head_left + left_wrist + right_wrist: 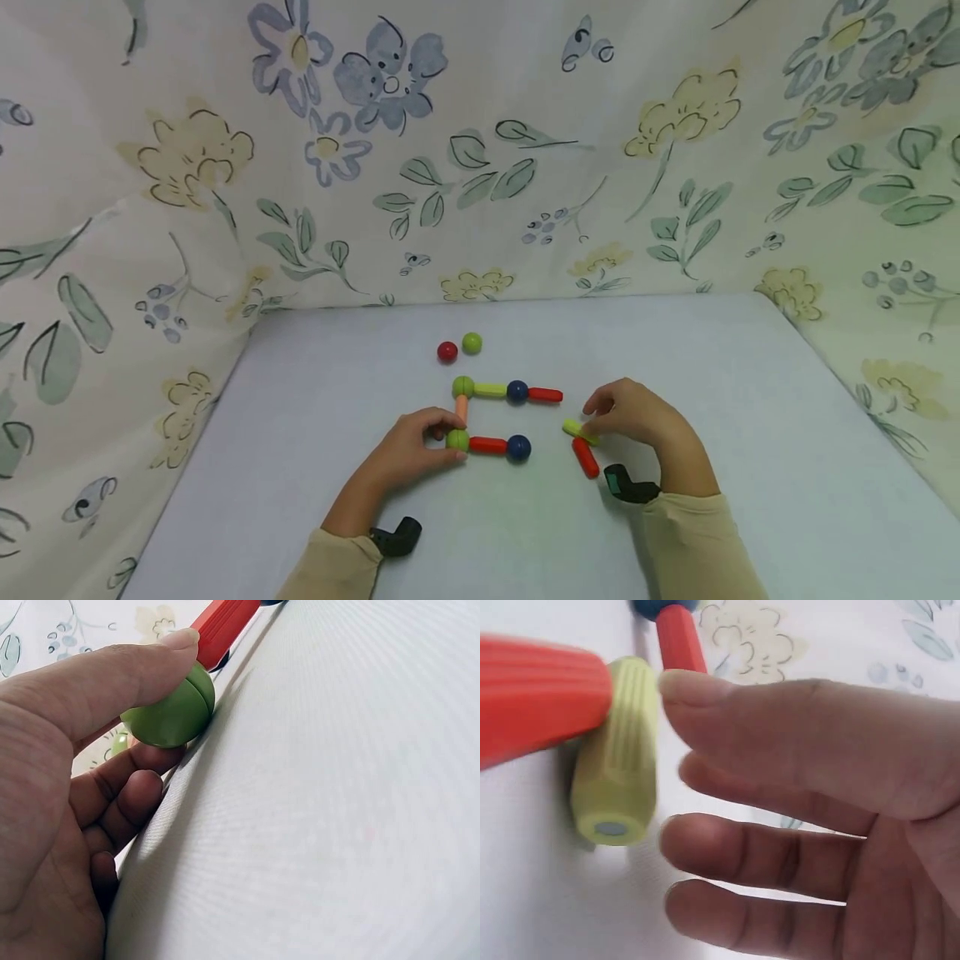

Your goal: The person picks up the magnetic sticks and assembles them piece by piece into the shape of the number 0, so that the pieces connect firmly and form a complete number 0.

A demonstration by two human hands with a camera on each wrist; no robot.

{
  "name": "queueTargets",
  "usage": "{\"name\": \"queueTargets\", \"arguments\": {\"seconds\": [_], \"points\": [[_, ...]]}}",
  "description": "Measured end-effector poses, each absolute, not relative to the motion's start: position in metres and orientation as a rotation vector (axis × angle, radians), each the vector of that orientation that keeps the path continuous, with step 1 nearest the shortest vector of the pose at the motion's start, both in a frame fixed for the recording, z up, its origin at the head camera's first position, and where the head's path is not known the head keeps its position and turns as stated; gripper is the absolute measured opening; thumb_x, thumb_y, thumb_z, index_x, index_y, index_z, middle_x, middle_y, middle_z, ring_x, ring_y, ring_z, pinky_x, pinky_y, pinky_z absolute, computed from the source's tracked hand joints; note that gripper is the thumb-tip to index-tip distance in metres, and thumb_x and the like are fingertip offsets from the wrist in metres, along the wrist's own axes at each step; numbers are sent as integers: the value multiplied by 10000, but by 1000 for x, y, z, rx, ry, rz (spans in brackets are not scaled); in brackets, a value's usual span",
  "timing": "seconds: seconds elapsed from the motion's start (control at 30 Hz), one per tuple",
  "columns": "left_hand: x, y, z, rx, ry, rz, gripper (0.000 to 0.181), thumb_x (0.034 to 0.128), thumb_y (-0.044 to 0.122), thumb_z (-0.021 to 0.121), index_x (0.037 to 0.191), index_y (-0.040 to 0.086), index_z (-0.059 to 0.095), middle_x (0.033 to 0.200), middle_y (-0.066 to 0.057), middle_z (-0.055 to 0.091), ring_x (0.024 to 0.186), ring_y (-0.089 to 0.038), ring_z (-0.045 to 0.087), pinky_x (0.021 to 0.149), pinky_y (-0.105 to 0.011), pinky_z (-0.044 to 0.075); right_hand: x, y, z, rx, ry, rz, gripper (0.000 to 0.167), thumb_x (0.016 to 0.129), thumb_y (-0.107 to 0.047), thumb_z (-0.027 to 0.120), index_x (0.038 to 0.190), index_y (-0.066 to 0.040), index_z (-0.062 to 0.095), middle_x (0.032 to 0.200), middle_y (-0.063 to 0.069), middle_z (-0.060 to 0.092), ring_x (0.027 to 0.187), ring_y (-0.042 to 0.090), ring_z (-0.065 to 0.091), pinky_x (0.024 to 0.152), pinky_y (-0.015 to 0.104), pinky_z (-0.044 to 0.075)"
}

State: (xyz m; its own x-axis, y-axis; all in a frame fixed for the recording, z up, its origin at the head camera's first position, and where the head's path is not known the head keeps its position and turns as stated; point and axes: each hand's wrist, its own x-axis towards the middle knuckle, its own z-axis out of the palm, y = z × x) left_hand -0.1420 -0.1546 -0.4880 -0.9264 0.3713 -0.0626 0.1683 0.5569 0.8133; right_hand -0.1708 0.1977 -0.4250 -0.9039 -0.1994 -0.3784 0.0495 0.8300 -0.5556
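My left hand (412,446) pinches a green ball (169,712) between thumb and fingers at the near left corner of a joined shape of rods and balls. From that ball a red rod (488,446) leads to a dark blue ball (518,448), and an orange rod (461,409) to another green ball (463,387). My right hand (637,410) is beside a loose yellow-green rod (619,757), its thumb tip close to it and the fingers apart. A metal disc shows in that rod's end. Against it lies a loose red rod (586,458).
The shape's far side has a yellow-green rod (491,389), a dark blue ball (517,392) and a red rod (545,395). Behind it sit a loose red ball (447,352) and green ball (472,342). Floral cloth (465,250) hangs around the white table (337,358).
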Motion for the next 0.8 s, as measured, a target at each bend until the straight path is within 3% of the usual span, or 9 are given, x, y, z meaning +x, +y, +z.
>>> {"name": "queueTargets", "arguments": {"seconds": [0.17,0.5,0.8], "points": [[-142,-155,-488,446,2561,1311,365,785,328,828,1112,306,668,1037,130,626,970,-133,537,868,-325,485,-171,193,-430,-107,2537,-810,158,796,-230,792,930,-158,746,899,-9,673,861,198,559,731,354,495],[-142,-154,-490,442,2557,1313,365,783,316,832,1108,306,666,1033,126,624,968,-130,540,867,-327,485,-172,187,-437,-65,2607,-785,190,798,-140,731,987,-134,746,912,16,664,831,210,569,711,357,502],[-141,-154,-487,443,2559,1313,367,779,316,835,1106,307,669,1026,124,621,967,-134,536,866,-326,486,-167,171,-422,-416,2483,-1027,180,817,-166,770,994,-152,741,830,5,617,785,185,544,675,306,475]]}}
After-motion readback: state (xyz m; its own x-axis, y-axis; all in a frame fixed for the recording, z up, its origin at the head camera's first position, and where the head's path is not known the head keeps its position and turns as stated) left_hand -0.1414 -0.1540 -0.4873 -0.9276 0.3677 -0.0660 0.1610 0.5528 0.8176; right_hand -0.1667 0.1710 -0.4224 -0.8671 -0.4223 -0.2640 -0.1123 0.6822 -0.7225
